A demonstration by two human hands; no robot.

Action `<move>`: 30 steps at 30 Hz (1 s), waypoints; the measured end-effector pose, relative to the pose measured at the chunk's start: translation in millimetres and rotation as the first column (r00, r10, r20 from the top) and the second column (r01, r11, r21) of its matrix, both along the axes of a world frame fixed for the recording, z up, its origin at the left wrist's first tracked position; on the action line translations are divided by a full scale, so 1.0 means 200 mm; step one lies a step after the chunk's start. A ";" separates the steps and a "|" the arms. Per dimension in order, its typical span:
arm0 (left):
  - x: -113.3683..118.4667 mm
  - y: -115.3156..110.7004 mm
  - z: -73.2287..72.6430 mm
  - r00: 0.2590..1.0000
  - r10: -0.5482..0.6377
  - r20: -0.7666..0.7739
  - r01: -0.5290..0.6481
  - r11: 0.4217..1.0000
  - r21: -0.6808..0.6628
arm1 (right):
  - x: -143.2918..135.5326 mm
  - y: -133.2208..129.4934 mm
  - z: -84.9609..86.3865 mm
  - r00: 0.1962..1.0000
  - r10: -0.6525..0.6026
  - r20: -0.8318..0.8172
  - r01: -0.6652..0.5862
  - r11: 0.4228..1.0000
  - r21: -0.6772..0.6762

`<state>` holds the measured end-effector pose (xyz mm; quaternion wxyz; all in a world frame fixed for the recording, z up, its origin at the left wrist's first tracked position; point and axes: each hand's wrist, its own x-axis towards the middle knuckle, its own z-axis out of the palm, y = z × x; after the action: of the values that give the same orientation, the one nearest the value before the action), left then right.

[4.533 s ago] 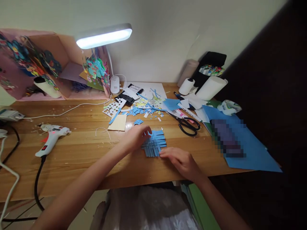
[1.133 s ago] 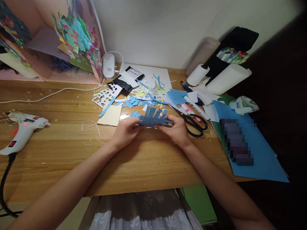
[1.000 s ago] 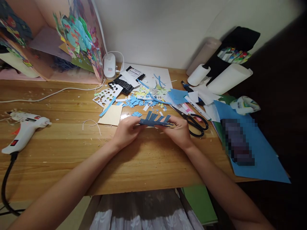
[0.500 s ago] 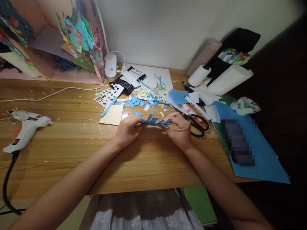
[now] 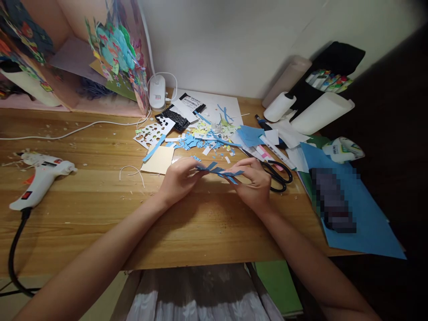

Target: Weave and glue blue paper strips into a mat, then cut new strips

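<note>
Between both hands, just above the desk, is a narrow blue paper strip (image 5: 219, 171) cut into a fringe, its flaps sticking out at different angles. My left hand (image 5: 182, 178) is closed on its left end, the thumb and fingers pinching. At the other end my right hand (image 5: 253, 182) pinches the paper, with the fingertips partly hidden behind the flaps. Black-handled scissors (image 5: 281, 176) lie right beside my right hand. Near my left hand rests a cream square of paper (image 5: 158, 159). Beyond the hands, blue paper scraps (image 5: 192, 141) are heaped with yellow and white bits.
A white hot glue gun (image 5: 43, 178) with a black cord lies at left. Behind it stands a decorated pink box (image 5: 110, 104). A white power strip (image 5: 157, 92) is by the wall. At right are white rolls (image 5: 323, 111) and a large blue sheet (image 5: 368, 223) under a blurred dark object.
Both hands still hold the fringed strip. Its flaps have shifted and spread, and the right fingers have moved slightly along it. The whole view has shifted a little.
</note>
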<state>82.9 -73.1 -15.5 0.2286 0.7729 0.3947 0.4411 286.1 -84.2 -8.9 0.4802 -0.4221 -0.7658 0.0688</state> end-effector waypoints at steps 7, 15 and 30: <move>-0.01 -0.03 0.08 0.995 0.094 0.021 -0.096 0.993 0.075 | 0.04 -0.06 0.07 0.983 -0.171 -0.072 0.177 0.981 0.079; 0.01 -0.09 0.15 0.933 -0.020 0.359 0.227 0.807 -0.546 | 0.09 -0.08 0.08 0.995 0.044 0.092 -0.066 0.967 0.247; 0.06 -0.09 0.08 0.964 -0.080 0.254 0.250 0.600 -0.760 | 0.05 -0.01 0.10 0.988 0.156 -0.021 -0.150 0.892 -0.426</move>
<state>94.7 -91.8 0.5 0.6205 0.5810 0.4500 0.2738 296.2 -86.0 11.4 0.3642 -0.4558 -0.7662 0.2692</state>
